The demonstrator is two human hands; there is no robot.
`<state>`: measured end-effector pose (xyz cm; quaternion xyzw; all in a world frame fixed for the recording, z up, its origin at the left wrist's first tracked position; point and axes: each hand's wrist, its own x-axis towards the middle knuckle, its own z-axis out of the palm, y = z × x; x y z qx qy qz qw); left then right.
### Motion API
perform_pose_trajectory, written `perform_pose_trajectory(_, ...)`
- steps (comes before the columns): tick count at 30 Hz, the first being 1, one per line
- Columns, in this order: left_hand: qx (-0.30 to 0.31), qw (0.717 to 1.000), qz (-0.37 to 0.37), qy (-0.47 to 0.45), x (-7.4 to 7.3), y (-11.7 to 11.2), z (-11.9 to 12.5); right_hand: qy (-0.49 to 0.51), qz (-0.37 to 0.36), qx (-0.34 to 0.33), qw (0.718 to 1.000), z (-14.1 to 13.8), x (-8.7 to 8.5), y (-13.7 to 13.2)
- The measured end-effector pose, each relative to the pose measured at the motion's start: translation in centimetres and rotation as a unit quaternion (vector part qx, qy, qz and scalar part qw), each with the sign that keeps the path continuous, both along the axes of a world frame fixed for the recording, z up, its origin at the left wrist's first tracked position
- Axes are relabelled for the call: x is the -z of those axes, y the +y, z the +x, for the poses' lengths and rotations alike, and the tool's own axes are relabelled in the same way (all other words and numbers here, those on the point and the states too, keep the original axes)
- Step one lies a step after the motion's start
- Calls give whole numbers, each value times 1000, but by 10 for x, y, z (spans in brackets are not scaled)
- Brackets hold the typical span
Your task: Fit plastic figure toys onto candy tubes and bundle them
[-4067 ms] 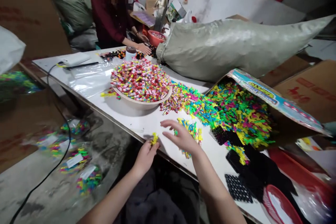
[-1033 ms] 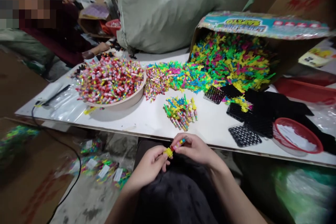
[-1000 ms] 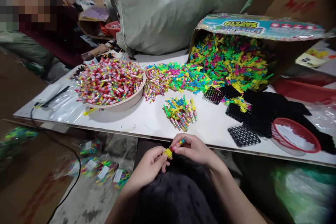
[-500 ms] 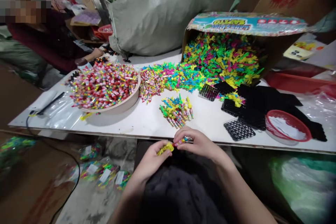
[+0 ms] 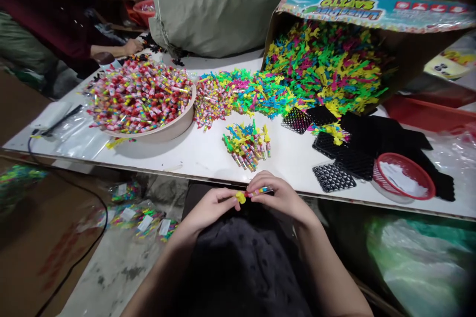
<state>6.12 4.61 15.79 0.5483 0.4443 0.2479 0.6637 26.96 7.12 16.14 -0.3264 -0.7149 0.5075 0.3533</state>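
Observation:
Over my lap, just in front of the table edge, my left hand point(image 5: 215, 204) pinches a small yellow plastic figure point(image 5: 241, 197). My right hand point(image 5: 275, 195) grips a small candy-filled tube point(image 5: 259, 191) with a red end and multicoloured contents. The tube's red end meets the yellow figure between my two hands; whether they are joined I cannot tell. Beyond my hands lies a small pile of tubes with coloured figures on their ends point(image 5: 247, 146). Behind it are loose tubes point(image 5: 211, 104) and a spread of green, blue, yellow and pink figures point(image 5: 260, 91).
A round basin point(image 5: 182, 119) heaped with tubes stands at left. A tipped cardboard box point(image 5: 372, 10) spills figures at the back. Black plastic trays point(image 5: 333, 178) and a red basket point(image 5: 405, 158) lie at right. A co-worker's hand point(image 5: 133, 47) rests at far left.
The view has tilted and shifted slightly. The left fingers now cover more of the yellow figure, which sits against the tube's red end. A co-worker's second hand has come into sight.

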Motion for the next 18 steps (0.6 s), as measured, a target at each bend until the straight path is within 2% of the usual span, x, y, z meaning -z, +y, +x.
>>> perform_pose_trajectory(4,-43,999,-18,-6,1,3,7,18,-35,30,999,-1,10,2)
perform_pose_trajectory(11,-61,997,-37,-5,14,4,11,-12,1,42,999,-6,25,2)
perform_pose_trajectory(14,-31,999,-28,-9,20,8,11,-17,-13,37,999,-5,27,5)
perform_pose_trajectory(16,14,1000,-16,-10,22,13,10,-20,-48,41,998,1,27,7)
perform_pose_trajectory(18,13,1000,5,3,23,20,7,-16,-101,74,992,14,28,10)
